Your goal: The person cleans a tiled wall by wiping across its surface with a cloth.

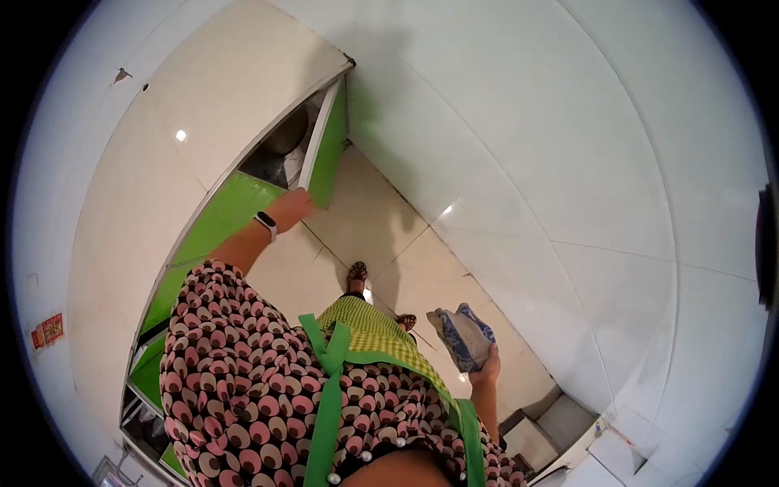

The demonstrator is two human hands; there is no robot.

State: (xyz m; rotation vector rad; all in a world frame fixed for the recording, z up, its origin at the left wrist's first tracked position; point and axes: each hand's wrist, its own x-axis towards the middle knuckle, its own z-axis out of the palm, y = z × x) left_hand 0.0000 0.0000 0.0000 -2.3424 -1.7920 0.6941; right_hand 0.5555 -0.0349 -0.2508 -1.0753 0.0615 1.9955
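Note:
My left hand [290,209], with a dark band on its wrist, is at the free edge of a green cabinet door [329,150]. Its fingers look curled round that edge, though their tips are partly hidden. The door stands swung out from the cabinet, and through the gap a round metal pot-like thing [288,136] and some pale plastic show in the dim inside. Off to the right and lower down, my right hand [487,369] is closed on a folded blue and grey cloth [465,337], held above the floor.
A pale countertop [154,203] runs along the left over more green cabinet fronts [231,215]. White panelled wall [552,178] rises on the right. Tiled floor [365,195] lies between, with my sandalled feet on it. Boxes [560,422] stand at lower right.

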